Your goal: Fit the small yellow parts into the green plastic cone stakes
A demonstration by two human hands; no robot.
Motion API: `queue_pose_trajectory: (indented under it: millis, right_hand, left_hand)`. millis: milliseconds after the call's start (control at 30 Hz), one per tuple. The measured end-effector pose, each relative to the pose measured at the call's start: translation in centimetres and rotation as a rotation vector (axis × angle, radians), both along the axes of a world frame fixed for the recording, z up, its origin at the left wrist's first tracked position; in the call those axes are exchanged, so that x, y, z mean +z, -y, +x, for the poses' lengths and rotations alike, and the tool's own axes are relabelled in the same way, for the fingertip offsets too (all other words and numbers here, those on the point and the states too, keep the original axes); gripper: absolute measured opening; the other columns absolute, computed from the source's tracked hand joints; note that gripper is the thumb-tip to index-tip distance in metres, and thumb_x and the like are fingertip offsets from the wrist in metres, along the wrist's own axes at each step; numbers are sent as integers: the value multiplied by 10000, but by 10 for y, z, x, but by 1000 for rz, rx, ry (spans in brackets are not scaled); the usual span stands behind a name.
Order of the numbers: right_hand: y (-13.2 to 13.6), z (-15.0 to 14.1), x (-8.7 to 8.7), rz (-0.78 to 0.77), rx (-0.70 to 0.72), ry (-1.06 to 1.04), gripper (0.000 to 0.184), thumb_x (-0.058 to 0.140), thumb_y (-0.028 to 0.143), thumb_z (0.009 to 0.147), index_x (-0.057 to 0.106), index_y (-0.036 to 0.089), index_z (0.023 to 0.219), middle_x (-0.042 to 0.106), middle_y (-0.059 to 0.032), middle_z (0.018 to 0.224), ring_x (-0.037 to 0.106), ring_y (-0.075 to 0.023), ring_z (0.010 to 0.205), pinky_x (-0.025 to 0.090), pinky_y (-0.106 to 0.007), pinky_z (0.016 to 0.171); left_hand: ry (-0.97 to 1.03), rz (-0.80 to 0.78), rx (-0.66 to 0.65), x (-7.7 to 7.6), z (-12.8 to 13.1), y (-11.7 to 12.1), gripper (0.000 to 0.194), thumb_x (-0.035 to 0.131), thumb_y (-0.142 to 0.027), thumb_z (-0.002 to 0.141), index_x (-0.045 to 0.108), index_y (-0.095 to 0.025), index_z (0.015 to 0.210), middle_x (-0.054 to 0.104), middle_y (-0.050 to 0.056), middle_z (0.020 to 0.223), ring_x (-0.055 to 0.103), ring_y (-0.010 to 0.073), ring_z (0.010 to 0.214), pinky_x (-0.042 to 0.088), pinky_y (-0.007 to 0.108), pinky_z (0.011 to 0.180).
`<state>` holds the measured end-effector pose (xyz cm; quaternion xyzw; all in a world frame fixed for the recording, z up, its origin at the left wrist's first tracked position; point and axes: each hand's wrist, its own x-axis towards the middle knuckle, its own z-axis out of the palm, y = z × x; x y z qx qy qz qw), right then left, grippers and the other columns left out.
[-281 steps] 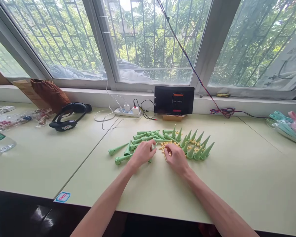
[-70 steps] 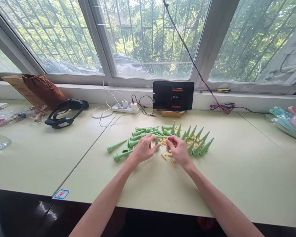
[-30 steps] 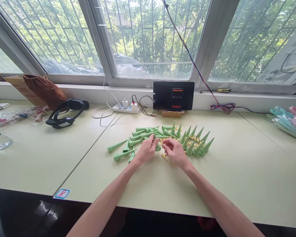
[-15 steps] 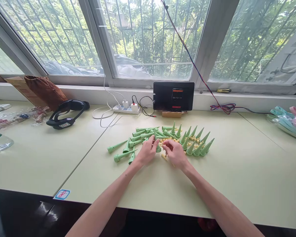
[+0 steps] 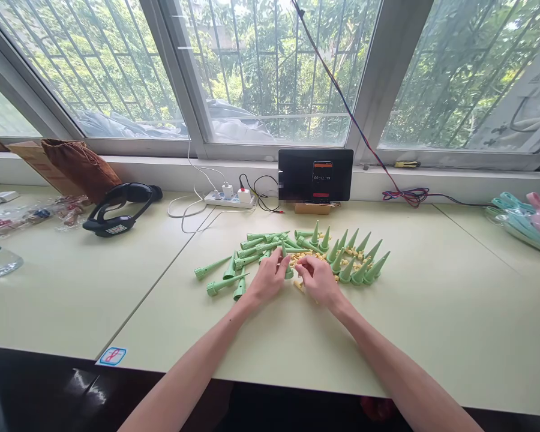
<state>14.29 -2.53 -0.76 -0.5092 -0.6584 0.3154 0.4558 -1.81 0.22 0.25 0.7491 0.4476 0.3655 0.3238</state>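
Note:
Green plastic spikes lie in a heap (image 5: 256, 247) on the pale green table (image 5: 432, 324), with a few loose ones (image 5: 212, 267) to its left. To the right, several green cones (image 5: 360, 264) stand upright in rows. Small yellow pieces (image 5: 305, 256) are scattered between the two groups. My left hand (image 5: 266, 279) is closed around one upright green cone (image 5: 287, 267). Just to its right, my right hand (image 5: 317, 281) pinches its fingers over the yellow pieces; what it holds is hidden.
A black screen (image 5: 315, 175) on a wooden stand leans at the window sill, with a power strip (image 5: 227, 199) and cables to its left. Black headphones (image 5: 119, 207), a brown pouch (image 5: 81, 168) and plastic bags (image 5: 24, 213) sit far left. Pastel items (image 5: 524, 222) lie far right.
Over the past seconds my left hand took a cone from the heap and stood it up. My right hand stayed over the yellow pieces. In the last half second both hands barely moved.

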Motion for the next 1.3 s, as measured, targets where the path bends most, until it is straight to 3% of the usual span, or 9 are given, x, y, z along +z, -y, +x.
queue_pose_trajectory:
  millis: [100, 233, 300, 600, 967, 1300]
  right_hand:
    - [1, -1, 0, 31, -8, 16, 210, 508, 358, 927, 616, 188, 869, 620, -19, 689, 534, -164, 589, 418, -285, 571]
    - [1, -1, 1, 147, -14, 73, 228, 517, 302, 931, 611, 189, 1106, 671, -61, 908, 592, -176, 701, 467, -290, 624]
    - [0, 1, -1, 216, 12, 128, 230, 508, 268, 937, 619, 199, 1127, 674, -75, 980, 610, -191, 769, 481, -298, 651]
    - [-6, 4, -9, 352, 50, 283, 161, 486, 186, 947, 635, 193, 1008, 658, -83, 927, 614, -216, 809, 480, -323, 689]
    - [-3, 2, -4, 247, 50, 297, 184, 449, 195, 957, 569, 184, 819, 605, -42, 765, 538, -175, 688, 401, -276, 640]
    - [0, 2, 0, 159, 77, 282, 305, 369, 248, 987, 416, 213, 687, 504, -3, 658, 437, -150, 590, 330, -269, 567]
  left_hand:
    - [12, 5, 29, 2, 1, -1, 360, 371, -470, 967, 289, -209, 732, 340, -62, 578, 260, 84, 499, 217, 243, 476]
    - [26, 2, 64, 3, 1, -2, 375, 374, -472, 964, 285, -207, 713, 307, -60, 573, 244, 88, 507, 210, 245, 476]
    - [35, 0, 71, 2, 1, -2, 380, 379, -473, 961, 284, -206, 708, 295, -59, 577, 242, 89, 511, 210, 245, 477]
    - [61, -22, 53, 0, 1, -3, 388, 388, -477, 956, 272, -206, 702, 268, -58, 584, 227, 91, 522, 194, 244, 477]
    - [34, 4, 40, 4, 2, 1, 359, 398, -433, 959, 272, -209, 709, 277, -63, 576, 225, 89, 515, 190, 244, 482]
    - [14, 31, 1, 4, 1, 3, 317, 390, -404, 966, 309, -209, 730, 332, -59, 586, 249, 91, 509, 213, 249, 497]
